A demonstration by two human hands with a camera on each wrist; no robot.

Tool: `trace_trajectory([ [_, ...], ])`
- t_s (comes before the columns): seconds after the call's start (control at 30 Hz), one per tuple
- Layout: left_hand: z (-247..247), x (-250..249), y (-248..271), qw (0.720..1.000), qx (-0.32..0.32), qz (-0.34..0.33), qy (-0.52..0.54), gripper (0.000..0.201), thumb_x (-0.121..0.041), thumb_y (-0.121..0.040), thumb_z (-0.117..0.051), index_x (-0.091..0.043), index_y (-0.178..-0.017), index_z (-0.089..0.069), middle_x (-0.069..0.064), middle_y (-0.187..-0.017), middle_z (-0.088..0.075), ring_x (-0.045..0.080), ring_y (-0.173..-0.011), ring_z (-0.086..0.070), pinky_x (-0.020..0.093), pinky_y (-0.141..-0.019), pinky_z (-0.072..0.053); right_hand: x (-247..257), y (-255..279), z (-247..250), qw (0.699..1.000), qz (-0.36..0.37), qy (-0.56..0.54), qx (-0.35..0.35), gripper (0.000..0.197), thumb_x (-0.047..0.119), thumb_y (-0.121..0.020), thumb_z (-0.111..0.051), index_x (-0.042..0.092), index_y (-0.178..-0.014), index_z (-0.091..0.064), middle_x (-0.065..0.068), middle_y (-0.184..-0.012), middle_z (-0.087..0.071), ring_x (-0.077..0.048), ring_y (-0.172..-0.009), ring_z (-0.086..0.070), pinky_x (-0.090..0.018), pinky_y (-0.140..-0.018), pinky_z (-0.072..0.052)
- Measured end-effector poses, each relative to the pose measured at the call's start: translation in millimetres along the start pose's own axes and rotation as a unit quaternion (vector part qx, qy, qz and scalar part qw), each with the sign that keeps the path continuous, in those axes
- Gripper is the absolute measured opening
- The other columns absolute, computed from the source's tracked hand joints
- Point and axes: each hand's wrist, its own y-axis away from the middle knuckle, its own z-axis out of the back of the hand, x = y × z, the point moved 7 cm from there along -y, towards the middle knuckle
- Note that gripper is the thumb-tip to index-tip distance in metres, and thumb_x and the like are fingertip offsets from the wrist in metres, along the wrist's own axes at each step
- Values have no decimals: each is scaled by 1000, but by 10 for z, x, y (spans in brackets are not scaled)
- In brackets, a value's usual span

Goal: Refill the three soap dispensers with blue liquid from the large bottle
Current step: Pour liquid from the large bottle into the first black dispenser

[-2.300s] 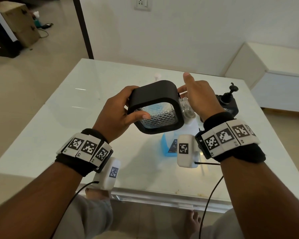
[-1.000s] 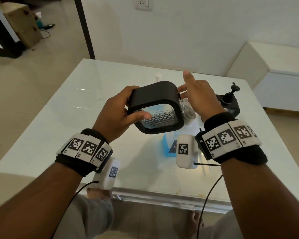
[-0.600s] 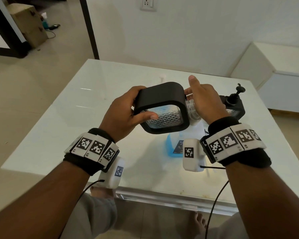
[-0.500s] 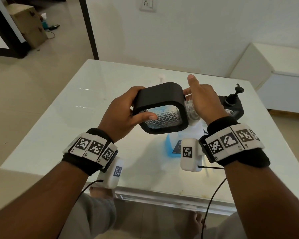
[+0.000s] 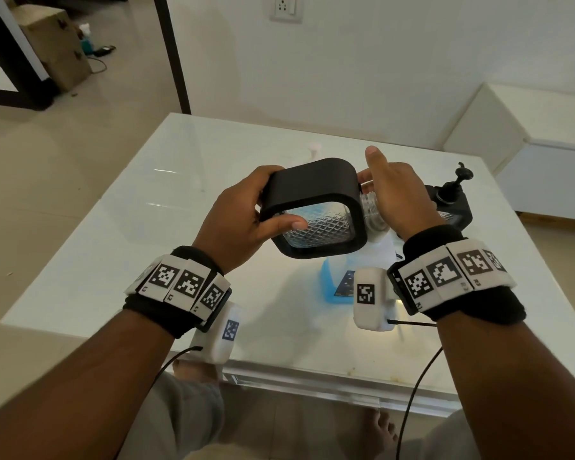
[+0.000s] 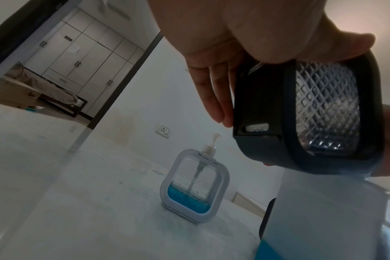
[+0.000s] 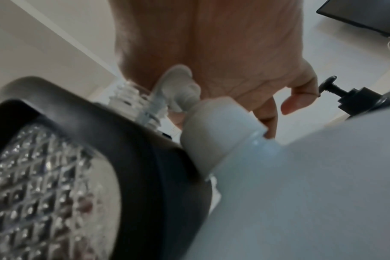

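**Black dispenser held on its side, neck to the right**

Between the earlier head pictures and this one, very little had moved: both hands and the black dispenser [image 5: 314,207] kept the same pose above the table [image 5: 120,227], and only the camera had tipped a little.

The left hand [image 5: 243,220] gripped the dispenser's left end, thumb across the patterned clear window and fingers curled over the black frame. The body lay on its side in the air, long axis running left to right, its threaded clear neck [image 5: 370,210] pointing right. The right hand [image 5: 402,197] was at that neck, index finger raised; whether its other fingers pinched the neck or a pump piece could not be told from the blurred wrist view.

The large bottle [image 5: 337,280] stood on the table just below and near the hands, capped, blue liquid showing low in it. A white dispenser [image 6: 195,186] stood farther off, partly filled with blue, and another black dispenser [image 5: 450,204] stood to the right with its pump on.

Judging by this, the neck lay nearest the right hand, so that hand would work the opening while the left steadied the body.
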Motion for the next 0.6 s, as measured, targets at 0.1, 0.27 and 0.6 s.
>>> trace_trajectory([
  [0.1,-3,-1,3,1000,0,5,0,74,-77,-71,-56,-23,-121,-48,-21,-101,-57,11,-91,-61,28,-72,-55,-22,11,2,1000,-7,-14,-4,61,70,-77,-25,27,-64,-68,10,-77,-68,-25,-95,-64,-58,-104,-35],
  [0.27,1,1,3,1000,3,3,0,71,-78,-70,-55,-26,-119,-47,-23,-102,-57,9,-91,-61,22,-71,-55,4,3,16,999,-20,-32,10,63,70,-75,-28,26,-65,-70,7,-77,-71,-23,-95,-65,-59,-106,-32],
  [0.6,-6,17,11,1000,2,15,-2,64,-70,-70,-61,-30,-117,-45,-19,-102,-59,13,-91,-61,29,-72,-55,2,10,23,1000,3,20,-1,62,68,-82,-22,27,-71,-67,11,-82,-68,-21,-95,-62,-57,-105,-33],
])
